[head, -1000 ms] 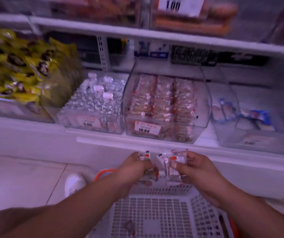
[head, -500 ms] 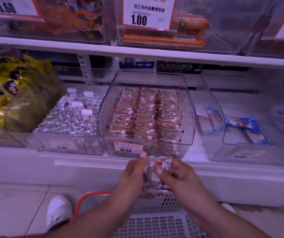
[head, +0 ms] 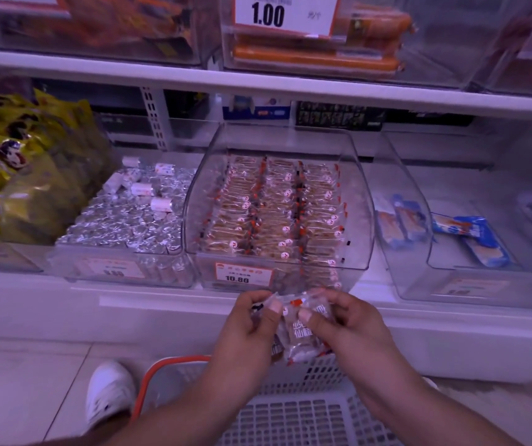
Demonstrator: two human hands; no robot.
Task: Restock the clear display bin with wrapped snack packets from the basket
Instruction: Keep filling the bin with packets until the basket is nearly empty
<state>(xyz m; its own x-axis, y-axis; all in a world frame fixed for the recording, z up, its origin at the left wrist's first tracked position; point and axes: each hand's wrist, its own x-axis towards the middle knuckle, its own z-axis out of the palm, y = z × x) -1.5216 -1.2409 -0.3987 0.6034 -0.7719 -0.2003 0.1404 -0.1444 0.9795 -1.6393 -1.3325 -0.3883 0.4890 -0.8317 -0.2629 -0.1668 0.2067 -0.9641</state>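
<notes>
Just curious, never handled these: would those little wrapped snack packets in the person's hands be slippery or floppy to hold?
Probably slippery: the snack packets have glossy clear wrappers. Likely light, since the left hand and right hand pinch several together. The wrapper edges look crinkly, so somewhat floppy.

A white, orange-edged price tag point(head: 283, 15) on the upper shelf's bin reads "1.00". The orange label point(head: 243, 273) on the front of the clear display bin point(head: 359, 201) reads "10.80" (its smaller characters, and the neighbouring bins' tags, are too blurred to read).
</notes>
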